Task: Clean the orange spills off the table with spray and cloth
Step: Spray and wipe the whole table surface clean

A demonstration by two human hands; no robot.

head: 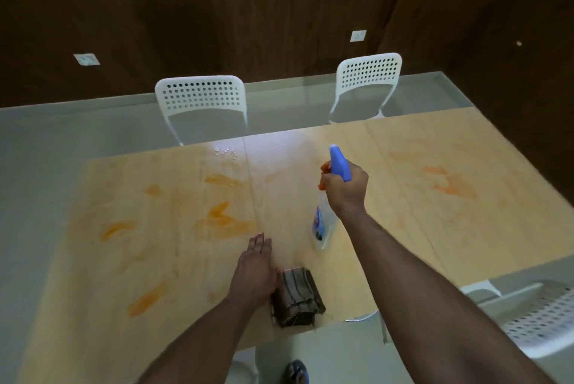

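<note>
A light wooden table (295,203) carries several orange smears, a group on the left (217,216) and another at the far right (450,181). My right hand (344,188) grips the blue trigger head of a clear spray bottle (323,225), held above the table's middle with the nozzle pointing away from me. Flat on the table lies my left hand (256,265), fingers straight, just left of a folded grey striped cloth (296,296) near the front edge. A wet patch (226,154) glistens at the far edge.
Two white perforated chairs (202,104) (368,85) stand behind the table's far side. A third white chair (540,318) is at my lower right. Dark wooden walls enclose the room, and my shoe (296,371) shows below the table edge.
</note>
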